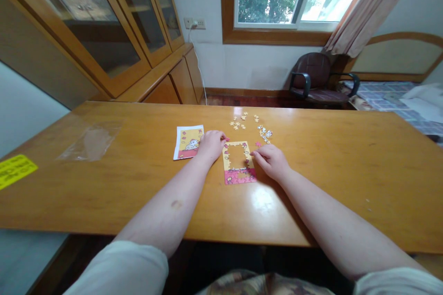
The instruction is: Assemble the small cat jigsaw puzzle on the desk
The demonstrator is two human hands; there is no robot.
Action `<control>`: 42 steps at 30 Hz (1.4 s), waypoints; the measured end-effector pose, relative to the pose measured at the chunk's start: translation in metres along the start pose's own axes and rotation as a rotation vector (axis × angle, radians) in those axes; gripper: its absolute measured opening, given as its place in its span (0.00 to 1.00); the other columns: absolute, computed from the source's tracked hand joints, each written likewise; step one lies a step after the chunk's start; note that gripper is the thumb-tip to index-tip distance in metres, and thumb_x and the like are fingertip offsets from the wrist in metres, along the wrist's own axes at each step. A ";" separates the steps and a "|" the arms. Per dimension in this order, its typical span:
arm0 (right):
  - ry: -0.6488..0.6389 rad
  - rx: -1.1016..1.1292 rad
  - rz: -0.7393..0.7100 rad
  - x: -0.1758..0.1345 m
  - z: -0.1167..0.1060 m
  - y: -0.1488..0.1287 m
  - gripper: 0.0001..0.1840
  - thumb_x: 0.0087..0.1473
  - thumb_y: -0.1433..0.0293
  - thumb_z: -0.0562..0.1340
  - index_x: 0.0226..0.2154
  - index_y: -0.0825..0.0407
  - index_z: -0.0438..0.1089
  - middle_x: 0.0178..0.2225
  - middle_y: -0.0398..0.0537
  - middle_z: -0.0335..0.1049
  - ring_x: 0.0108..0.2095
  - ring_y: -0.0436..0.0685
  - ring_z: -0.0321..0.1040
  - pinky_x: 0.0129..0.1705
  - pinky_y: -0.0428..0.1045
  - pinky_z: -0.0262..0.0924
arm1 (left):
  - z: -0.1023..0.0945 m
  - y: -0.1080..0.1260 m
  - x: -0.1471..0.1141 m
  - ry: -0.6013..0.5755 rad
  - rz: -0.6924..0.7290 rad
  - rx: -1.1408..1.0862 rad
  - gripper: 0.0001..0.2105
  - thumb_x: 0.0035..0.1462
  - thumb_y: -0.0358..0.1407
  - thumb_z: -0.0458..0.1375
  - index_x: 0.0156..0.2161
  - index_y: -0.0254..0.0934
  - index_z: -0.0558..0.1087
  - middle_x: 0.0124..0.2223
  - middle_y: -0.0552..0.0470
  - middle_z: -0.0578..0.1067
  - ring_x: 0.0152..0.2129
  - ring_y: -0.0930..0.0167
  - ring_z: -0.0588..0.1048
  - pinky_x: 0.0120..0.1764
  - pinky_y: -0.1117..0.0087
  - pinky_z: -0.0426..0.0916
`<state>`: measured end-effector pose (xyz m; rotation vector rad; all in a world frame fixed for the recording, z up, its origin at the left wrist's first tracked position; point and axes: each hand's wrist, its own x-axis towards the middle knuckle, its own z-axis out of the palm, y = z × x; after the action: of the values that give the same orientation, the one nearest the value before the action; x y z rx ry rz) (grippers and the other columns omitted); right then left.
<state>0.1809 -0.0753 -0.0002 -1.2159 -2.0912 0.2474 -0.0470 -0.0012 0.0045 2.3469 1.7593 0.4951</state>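
A partly assembled jigsaw puzzle [230,178] lies on the table, its yellow border and pink lower part joined around a gap in the middle. A smaller gap shows in the pink part. At the puzzle's upper left, my left hand [211,144] is closed, with a pink puzzle piece [227,139] at its fingertips. My right hand [272,160] is closed at the puzzle's right edge; whatever its fingertips pinch is too small to make out. Just above that hand is another loose pink piece [258,144]. The picture card [187,140] lies partly behind my left hand.
Beyond the puzzle are scattered yellow pieces [237,126] and a cluster of white-patterned pieces [266,134]. A clear plastic bag [92,143] and a yellow label [15,170] are on the left. Past the wooden table [332,170] stand a glass-door cabinet [104,23] and an armchair [313,76].
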 end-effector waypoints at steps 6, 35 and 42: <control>0.007 0.018 0.045 0.001 0.001 0.000 0.18 0.60 0.64 0.54 0.24 0.51 0.73 0.24 0.48 0.72 0.27 0.53 0.66 0.35 0.49 0.59 | -0.001 0.006 -0.004 0.044 -0.029 -0.282 0.09 0.56 0.32 0.55 0.42 0.37 0.74 0.36 0.48 0.77 0.34 0.66 0.73 0.40 0.65 0.66; 0.159 -0.089 0.017 0.002 0.012 -0.005 0.06 0.54 0.64 0.63 0.31 0.50 0.72 0.30 0.48 0.74 0.34 0.56 0.70 0.39 0.50 0.60 | 0.000 0.045 -0.023 -0.375 0.003 -1.209 0.08 0.50 0.33 0.61 0.31 0.35 0.65 0.27 0.57 0.71 0.25 0.77 0.70 0.33 0.72 0.65; 0.123 -0.136 -0.044 0.000 0.006 -0.003 0.08 0.57 0.64 0.61 0.34 0.49 0.75 0.36 0.52 0.76 0.38 0.57 0.71 0.42 0.52 0.61 | 0.004 0.042 -0.023 -0.368 -0.044 -1.161 0.10 0.49 0.35 0.61 0.34 0.36 0.65 0.27 0.58 0.71 0.21 0.79 0.68 0.25 0.76 0.60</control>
<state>0.1743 -0.0757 -0.0031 -1.2300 -2.0525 0.0097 -0.0141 -0.0350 0.0109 1.4266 0.9138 0.7402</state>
